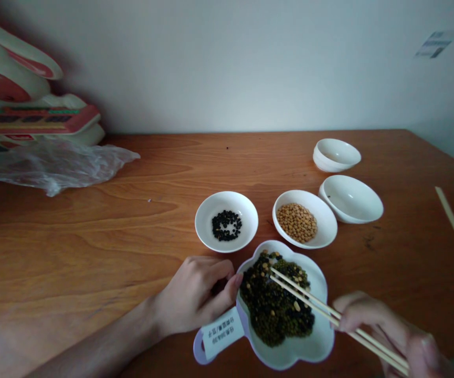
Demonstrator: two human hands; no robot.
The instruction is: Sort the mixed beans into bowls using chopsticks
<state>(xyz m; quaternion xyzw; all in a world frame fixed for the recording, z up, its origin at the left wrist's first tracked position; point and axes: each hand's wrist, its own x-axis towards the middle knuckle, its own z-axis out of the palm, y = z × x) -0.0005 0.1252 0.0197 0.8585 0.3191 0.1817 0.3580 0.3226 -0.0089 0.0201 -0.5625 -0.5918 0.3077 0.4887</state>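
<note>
My right hand (388, 331) is closed around a pair of chopsticks (325, 310). Their tips are over mixed beans (277, 304), dark, green and some yellow, in a flower-shaped dish (319, 346) with a lilac rim. My left hand (201, 294) pinches the dish's left edge between thumb and curled fingers. A paper label (224, 333) is stuck on the dish's handle. Just beyond the dish are a white bowl (227, 198) with black beans (227, 226) and another white bowl (327, 231) with yellow beans (296, 222). Whether the chopsticks grip a bean I cannot tell.
Two more white bowls, one nearer (356, 199) with a dark speck and one farther (337, 155), stand at the back right. A flat pale stick (452, 218) lies at right. A clear plastic bag (65, 163) and a rabbit-shaped toy (33, 105) occupy the back left.
</note>
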